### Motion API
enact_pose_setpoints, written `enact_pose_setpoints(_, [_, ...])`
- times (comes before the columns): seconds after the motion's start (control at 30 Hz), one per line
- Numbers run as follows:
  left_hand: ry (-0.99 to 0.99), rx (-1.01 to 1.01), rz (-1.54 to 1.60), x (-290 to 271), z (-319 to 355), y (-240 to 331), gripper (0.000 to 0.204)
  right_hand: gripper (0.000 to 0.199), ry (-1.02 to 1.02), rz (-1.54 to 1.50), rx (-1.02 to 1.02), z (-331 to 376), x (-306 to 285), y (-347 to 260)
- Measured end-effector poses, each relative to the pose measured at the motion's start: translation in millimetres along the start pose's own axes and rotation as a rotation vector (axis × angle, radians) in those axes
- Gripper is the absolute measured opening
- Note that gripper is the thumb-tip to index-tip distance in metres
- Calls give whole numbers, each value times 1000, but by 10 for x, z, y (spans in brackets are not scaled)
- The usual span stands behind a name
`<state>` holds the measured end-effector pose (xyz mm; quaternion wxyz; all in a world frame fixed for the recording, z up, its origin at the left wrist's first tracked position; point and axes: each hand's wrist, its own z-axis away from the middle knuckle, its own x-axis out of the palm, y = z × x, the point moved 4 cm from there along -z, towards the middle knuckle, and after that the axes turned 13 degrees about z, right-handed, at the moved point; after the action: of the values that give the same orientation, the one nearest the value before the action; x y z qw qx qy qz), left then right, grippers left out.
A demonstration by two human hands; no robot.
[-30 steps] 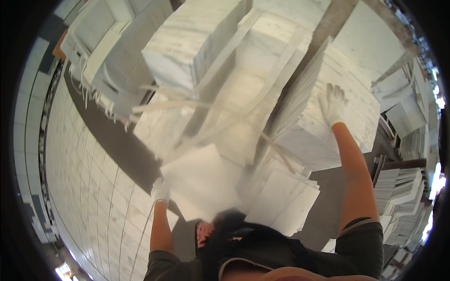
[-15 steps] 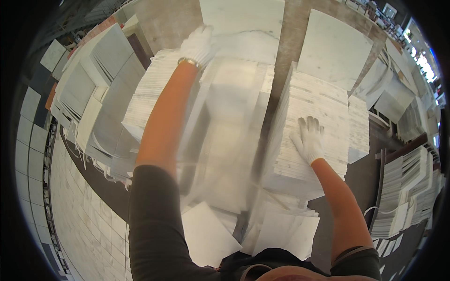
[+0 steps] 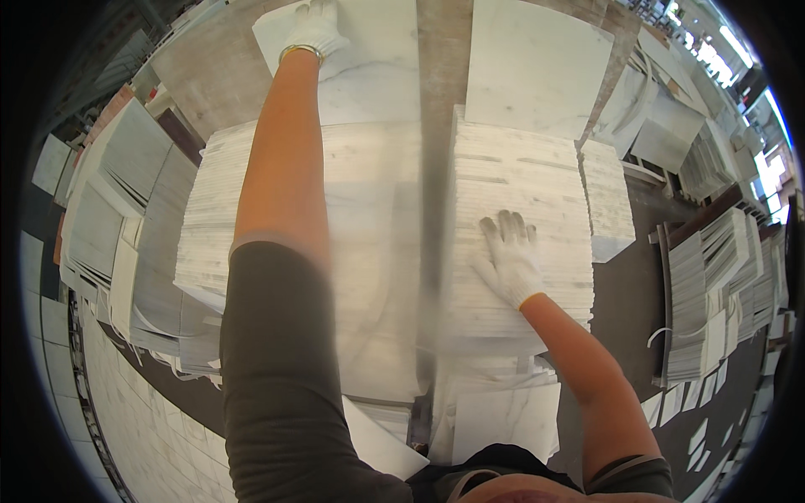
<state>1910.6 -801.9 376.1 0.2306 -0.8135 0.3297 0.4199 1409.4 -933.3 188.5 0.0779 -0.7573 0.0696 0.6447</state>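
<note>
White-gloved, your left hand (image 3: 314, 32) overlaps the marble slab (image 3: 371, 71), grip unclear; brace your spread right hand (image 3: 510, 261) on stacked tiles (image 3: 553, 218).

Tile stack (image 3: 537, 180): pale marble-like stone, matt, edges finely ridged
Slab behind tile stack (image 3: 537, 67): smooth stone, low sheen
Right glove on tile stack (image 3: 510, 261): matt knitted cloth
Floor right of tile stack (image 3: 631, 281): dark, matt

The shirt (image 3: 281, 360) is dark grey-green, with pale trim at its neckline (image 3: 470, 479) and right sleeve (image 3: 633, 480). Beyond the shirt's sleeves, white knit gloves (image 3: 515, 275) cover the left hand (image 3: 314, 30) and right hand (image 3: 508, 261); the right glove has a yellow-edged cuff (image 3: 529, 299) and greyed fingertips (image 3: 505, 221).
</note>
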Motion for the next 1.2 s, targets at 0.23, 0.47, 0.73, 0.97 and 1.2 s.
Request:
enact_pose_setpoints(0.23, [-186, -273, -30, -736, 73, 386, 51, 67, 0, 27, -3, 22, 137, 33])
enact_pose_setpoints(0.47, [93, -100, 119, -548, 60, 213, 36, 68, -68, 37, 24, -14, 70, -4])
enact_pose_setpoints(0.73, [173, -126, 55, -830, 228, 423, 34, 68, -22, 13, 22, -27, 36, -8])
enact_pose_setpoints(0.97, [191, -197, -77, -1314, 571, 717, 29, 68, 18, 39, 28, -1, 104, -6])
enact_pose_setpoints(1.2, [-99, -83, -81, -1422, 818, 648, 20, 69, -8, 27, 24, 4, 44, 3])
